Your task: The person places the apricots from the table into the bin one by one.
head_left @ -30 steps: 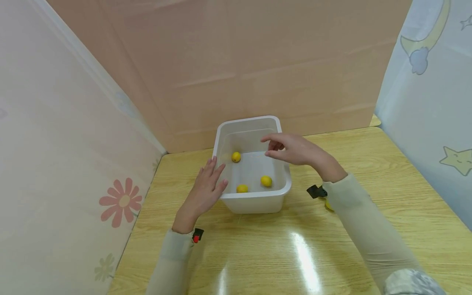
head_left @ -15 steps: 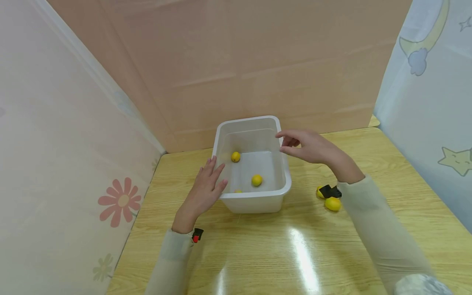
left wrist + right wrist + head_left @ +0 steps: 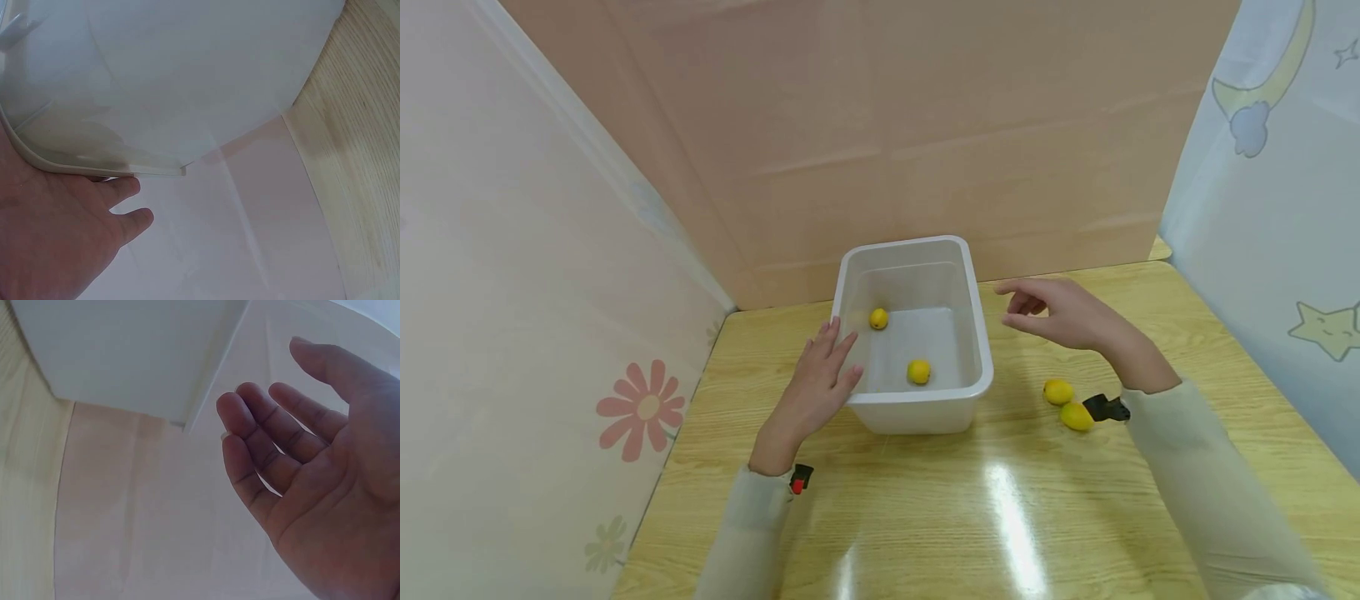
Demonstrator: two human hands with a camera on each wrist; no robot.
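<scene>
A white plastic bin [image 3: 917,398] stands on the wooden table [image 3: 1000,517]. Two small yellow fruits lie in it, one at the back left [image 3: 878,318] and one near the front [image 3: 918,372]. My left hand [image 3: 822,371] rests flat, fingers straight, against the bin's left wall; the left wrist view shows the palm [image 3: 56,237] under the bin's rim [image 3: 94,167]. My right hand [image 3: 1051,312] hovers empty and relaxed to the right of the bin, its fingers [image 3: 269,444] loosely bent beside the bin [image 3: 125,356]. Two more yellow fruits [image 3: 1057,391] [image 3: 1077,416] lie on the table below that wrist.
Pink panels [image 3: 887,125] wall in the back and left of the table, and a pale blue curtain with a star and moon [image 3: 1270,208] closes the right. A small black clip [image 3: 1105,407] sits at my right wrist, a red and black one [image 3: 801,478] at my left.
My right hand has drawn back from above the bin to its right side, uncovering the two fruits on the table. The front fruit rolled left inside the bin; another slipped behind its front wall.
</scene>
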